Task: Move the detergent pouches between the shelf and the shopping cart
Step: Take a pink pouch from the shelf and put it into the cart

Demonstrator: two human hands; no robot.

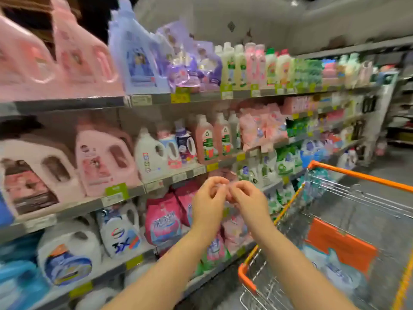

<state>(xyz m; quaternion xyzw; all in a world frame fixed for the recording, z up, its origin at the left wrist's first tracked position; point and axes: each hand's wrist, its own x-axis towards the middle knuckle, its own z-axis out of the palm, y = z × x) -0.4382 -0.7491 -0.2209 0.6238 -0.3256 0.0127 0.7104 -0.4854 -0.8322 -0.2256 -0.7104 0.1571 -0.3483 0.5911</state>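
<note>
Both my hands are raised side by side in front of the shelf, above the pink detergent pouches (163, 222) on the lower shelf. My left hand (209, 198) and my right hand (244, 199) have curled fingers whose tips meet between them, and I see nothing held in either. The view is motion-blurred. The shopping cart (357, 173), wire with an orange rim, stands to the right. Pale blue-and-white pouches (335, 271) lie in its basket.
Shelves of pink, white and purple detergent jugs (102, 162) and bottles run from the left into the distance. More pink pouches (261, 128) sit on the middle shelf, green ones (283, 162) below. An orange flap (339, 245) stands inside the cart. Grey aisle floor lies beyond it.
</note>
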